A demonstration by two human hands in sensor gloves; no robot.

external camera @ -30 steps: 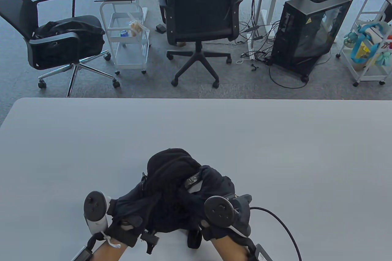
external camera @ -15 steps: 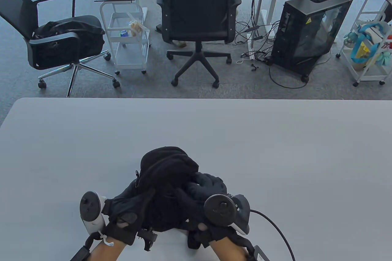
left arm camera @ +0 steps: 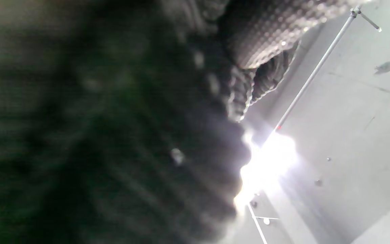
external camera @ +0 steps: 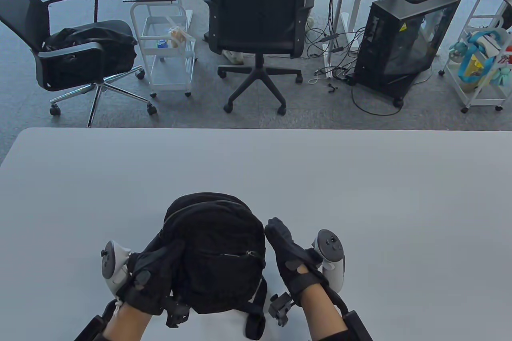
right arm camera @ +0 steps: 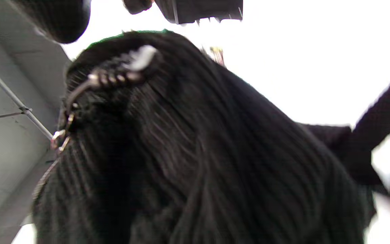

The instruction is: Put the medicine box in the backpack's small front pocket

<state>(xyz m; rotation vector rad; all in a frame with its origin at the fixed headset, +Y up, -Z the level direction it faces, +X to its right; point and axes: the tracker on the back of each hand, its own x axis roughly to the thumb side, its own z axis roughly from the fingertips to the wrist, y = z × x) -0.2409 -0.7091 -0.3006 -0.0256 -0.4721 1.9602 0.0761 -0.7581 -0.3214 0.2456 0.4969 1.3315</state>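
Observation:
The black backpack [external camera: 218,245] lies on the grey table near the front edge, its front face up. The front pocket's zipper line [external camera: 236,255] runs across that face. No medicine box shows in any view. My left hand [external camera: 166,251] rests flat against the backpack's left side. My right hand [external camera: 278,233] is beside the backpack's right side, fingers stretched out and holding nothing. The right wrist view is filled by the backpack's fabric [right arm camera: 198,152] and a zipper [right arm camera: 113,74]. The left wrist view shows only blurred dark fabric [left arm camera: 113,152].
The table's far edge [external camera: 256,130] runs across the middle of the table view. Beyond it stand office chairs [external camera: 256,17], a white cart [external camera: 168,53] and a computer tower [external camera: 404,41]. A backpack strap [external camera: 256,317] trails toward the front edge.
My right hand has come off the backpack and moved out to its right side. A white item seen at the pocket earlier is out of sight. The backpack now lies flatter and further left.

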